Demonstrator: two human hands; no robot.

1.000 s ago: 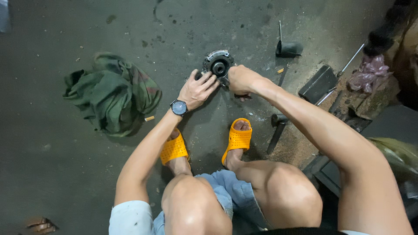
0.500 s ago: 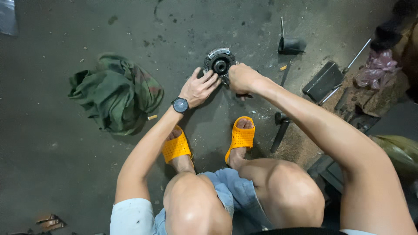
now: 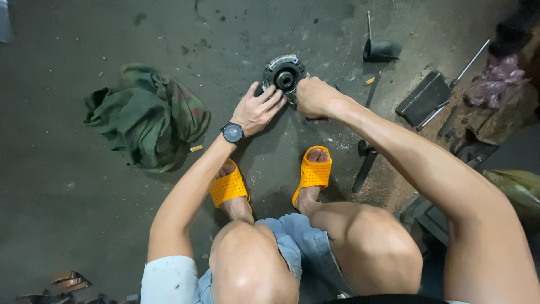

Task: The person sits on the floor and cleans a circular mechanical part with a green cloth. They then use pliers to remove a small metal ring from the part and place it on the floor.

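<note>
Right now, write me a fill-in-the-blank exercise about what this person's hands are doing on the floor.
1. Both hands rest on a round metal part lying on the ____ floor.
2. The wristwatch sits on the ____ wrist.
3. The right hand is closed into a fist, while the left hand has its fingers ____.
4. The crumpled cloth is ____ in colour.

Missing words: concrete; left; spread; green

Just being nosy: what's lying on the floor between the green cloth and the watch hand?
In the head view, only a small pale stub lies between the green cloth and the left hand; otherwise bare floor.
</note>
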